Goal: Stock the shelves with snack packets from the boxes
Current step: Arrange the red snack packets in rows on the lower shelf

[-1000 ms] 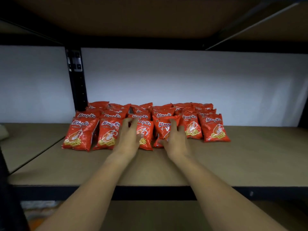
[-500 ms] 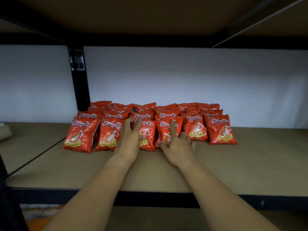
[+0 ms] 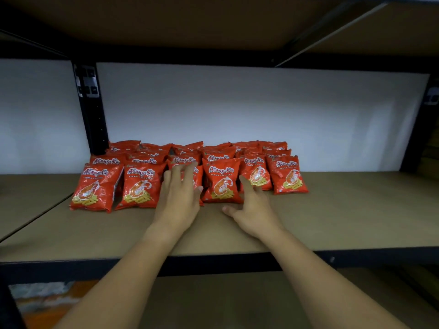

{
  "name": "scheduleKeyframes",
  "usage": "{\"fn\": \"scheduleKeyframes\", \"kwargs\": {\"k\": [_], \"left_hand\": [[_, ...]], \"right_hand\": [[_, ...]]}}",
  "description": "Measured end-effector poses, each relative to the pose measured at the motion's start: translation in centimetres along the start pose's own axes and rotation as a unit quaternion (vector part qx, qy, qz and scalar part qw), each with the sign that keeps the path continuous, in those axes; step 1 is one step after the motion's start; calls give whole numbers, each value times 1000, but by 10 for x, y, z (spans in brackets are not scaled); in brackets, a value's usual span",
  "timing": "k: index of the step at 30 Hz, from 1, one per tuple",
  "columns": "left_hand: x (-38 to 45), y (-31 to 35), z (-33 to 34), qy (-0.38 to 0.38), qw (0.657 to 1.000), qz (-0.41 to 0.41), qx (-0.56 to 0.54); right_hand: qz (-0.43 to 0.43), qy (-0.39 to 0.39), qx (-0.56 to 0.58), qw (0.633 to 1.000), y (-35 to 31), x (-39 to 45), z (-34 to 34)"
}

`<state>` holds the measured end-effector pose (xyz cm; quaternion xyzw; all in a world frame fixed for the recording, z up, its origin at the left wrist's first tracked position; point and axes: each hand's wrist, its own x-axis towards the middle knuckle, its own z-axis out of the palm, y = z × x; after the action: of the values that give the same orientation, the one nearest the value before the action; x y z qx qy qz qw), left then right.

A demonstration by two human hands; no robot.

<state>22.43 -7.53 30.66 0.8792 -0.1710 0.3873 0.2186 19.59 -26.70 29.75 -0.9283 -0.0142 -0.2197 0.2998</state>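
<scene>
While my left hand [image 3: 177, 200] lays straight fingers on a glossy red prawn-cracker packet [image 3: 196, 179], my right hand [image 3: 253, 210] rests splayed beside an upright one [image 3: 222, 184].

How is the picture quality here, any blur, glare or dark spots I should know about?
Head view: the white back wall is the brightest area, while the underside of the upper shelf is dim; the left hand shows motion blur at its fingertips, the right hand is sharper; the front snack packets carry small glossy highlights, their print readable; wide-angle bending curves the shelf edge.
</scene>
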Motion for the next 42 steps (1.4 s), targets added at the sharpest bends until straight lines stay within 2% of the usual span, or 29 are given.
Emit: {"fn": "scheduleKeyframes", "kwargs": {"k": [5, 9, 14, 16, 18, 22, 25, 27, 29, 32, 34, 38, 42], "left_hand": [[-31, 68, 9, -57, 981, 35, -180], [-56, 131, 21, -114, 959, 46, -256], [-97, 201, 32, -148, 920, 94, -350], [-121, 219, 47, -178, 904, 98, -377], [-152, 230, 72, -242, 885, 90, -388], [-221, 229, 141, -402, 848, 69, -338], [-271, 215, 184, -547, 801, 26, -244], [-293, 208, 196, -601, 781, 11, -170], [-306, 204, 203, -625, 775, 8, -96], [-323, 197, 207, -678, 735, 0, 11], [-336, 189, 212, -693, 719, -11, 44], [-346, 179, 217, -671, 740, -26, 29], [-337, 183, 216, -669, 735, -72, -82]], "right_hand": [[14, 24, 4, 1000, 28, -39, -44], [26, 50, -24, 998, 55, -87, -84], [25, 92, -52, 994, 92, -155, -132], [53, 90, -54, 993, 116, -183, -140], [115, 68, -47, 990, 144, -212, -140], [225, -19, -74, 971, 210, -276, -120], [290, -148, -100, 940, 246, -319, -105], [321, -229, -111, 913, 265, -341, -94], [340, -272, -123, 892, 282, -357, -79], [357, -284, -124, 881, 303, -373, -61], [366, -296, -118, 874, 313, -380, -52], [361, -331, -145, 860, 333, -391, -36], [378, -341, -150, 847, 339, -391, -33]]}}
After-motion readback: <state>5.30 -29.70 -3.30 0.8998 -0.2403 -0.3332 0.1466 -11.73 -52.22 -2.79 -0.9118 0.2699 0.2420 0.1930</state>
